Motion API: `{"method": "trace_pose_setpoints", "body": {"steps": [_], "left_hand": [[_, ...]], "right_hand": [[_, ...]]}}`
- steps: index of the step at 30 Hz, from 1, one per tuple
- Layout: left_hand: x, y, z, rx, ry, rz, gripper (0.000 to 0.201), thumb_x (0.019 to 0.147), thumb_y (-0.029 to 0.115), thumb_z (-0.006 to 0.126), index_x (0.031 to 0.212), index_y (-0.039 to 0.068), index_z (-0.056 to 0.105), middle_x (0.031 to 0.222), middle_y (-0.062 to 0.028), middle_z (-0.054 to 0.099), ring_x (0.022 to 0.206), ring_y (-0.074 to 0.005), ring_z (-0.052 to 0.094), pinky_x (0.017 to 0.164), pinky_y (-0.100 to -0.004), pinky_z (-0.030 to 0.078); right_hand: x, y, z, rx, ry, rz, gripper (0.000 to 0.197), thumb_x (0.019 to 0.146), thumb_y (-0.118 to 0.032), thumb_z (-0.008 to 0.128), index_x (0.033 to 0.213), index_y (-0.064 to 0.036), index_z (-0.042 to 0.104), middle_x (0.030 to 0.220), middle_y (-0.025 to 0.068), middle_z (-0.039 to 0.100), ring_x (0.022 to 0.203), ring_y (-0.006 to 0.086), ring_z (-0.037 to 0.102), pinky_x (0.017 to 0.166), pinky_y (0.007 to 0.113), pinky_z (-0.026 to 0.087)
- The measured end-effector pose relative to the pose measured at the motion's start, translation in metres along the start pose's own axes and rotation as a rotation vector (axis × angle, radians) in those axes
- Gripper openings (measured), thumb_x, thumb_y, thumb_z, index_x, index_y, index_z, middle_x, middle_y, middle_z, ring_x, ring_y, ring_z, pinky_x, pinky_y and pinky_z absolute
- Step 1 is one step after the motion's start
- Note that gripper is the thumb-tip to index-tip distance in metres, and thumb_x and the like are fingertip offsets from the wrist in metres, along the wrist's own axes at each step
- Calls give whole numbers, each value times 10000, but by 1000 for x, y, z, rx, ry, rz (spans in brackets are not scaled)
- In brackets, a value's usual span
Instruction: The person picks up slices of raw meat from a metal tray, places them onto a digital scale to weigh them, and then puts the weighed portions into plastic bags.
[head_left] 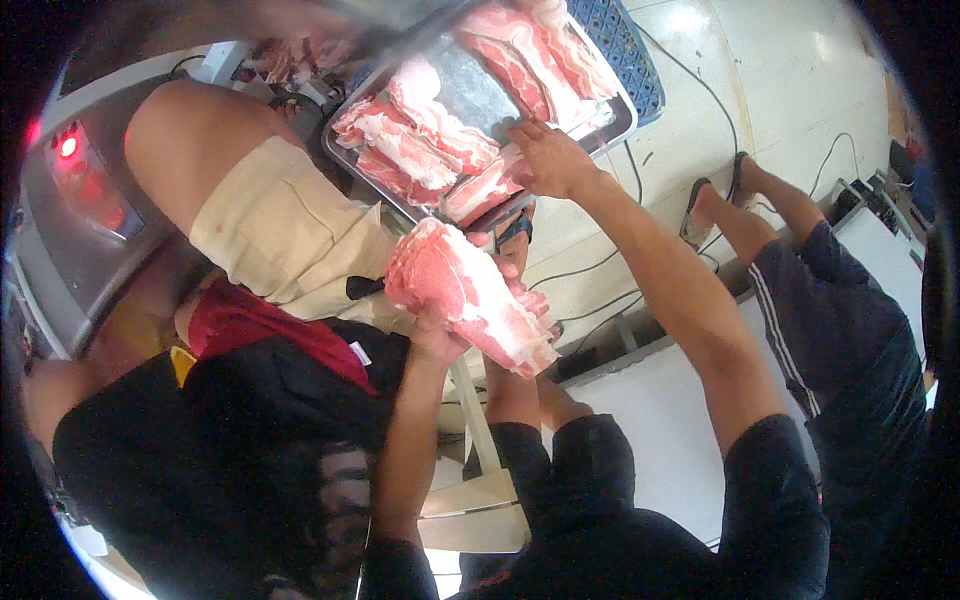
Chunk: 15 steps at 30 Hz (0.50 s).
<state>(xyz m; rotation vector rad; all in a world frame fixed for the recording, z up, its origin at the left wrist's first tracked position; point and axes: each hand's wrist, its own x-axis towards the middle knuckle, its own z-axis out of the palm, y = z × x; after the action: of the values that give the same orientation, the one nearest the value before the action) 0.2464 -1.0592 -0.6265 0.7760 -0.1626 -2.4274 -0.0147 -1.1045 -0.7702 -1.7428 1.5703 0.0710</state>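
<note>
My left hand (440, 335) holds a thick stack of pink-and-white raw meat slices (462, 290). Its thumb is at the near side, and fingertips show past the stack's far edge. Beyond it lies a metal tray (622, 128) with folded rows of raw meat slices (415, 150) on its left and more rows (525, 65) along its right. My right hand (552, 160) reaches over the tray's near right part. Its fingers are stretched out and rest on a row of slices (485, 188) at the near edge. What lies under the palm is hidden.
A person in beige shorts (300, 225) sits close on the left, beside a grey machine (110, 220) with a red light. Another person in dark shorts (790, 300) stands at the right. A blue plastic crate (625, 50) is behind the tray, and black cables (690, 75) cross the tiled floor.
</note>
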Motion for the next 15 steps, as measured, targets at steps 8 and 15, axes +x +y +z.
{"method": "trace_pose_setpoints", "body": {"steps": [8, 15], "left_hand": [[-12, -15, -31, -80, 134, -43, 1080, 830, 509, 883, 1608, 57, 286, 1418, -216, 569, 1309, -348, 605, 1093, -529, 529], [-16, -21, -42, -87, 235, -8, 1023, 862, 511, 844, 1594, 29, 316, 1404, -211, 583, 1269, -343, 619, 1082, -499, 532]], "right_hand": [[25, -30, 2, -104, -319, 139, 855, 760, -365, 856, 1504, -109, 522, 1485, 159, 559, 1473, 343, 442, 1173, 608, 389], [28, -22, 20, -74, -324, 26, 866, 685, -357, 895, 1462, -132, 584, 1426, 151, 577, 1339, 363, 546, 1085, 521, 492]]}}
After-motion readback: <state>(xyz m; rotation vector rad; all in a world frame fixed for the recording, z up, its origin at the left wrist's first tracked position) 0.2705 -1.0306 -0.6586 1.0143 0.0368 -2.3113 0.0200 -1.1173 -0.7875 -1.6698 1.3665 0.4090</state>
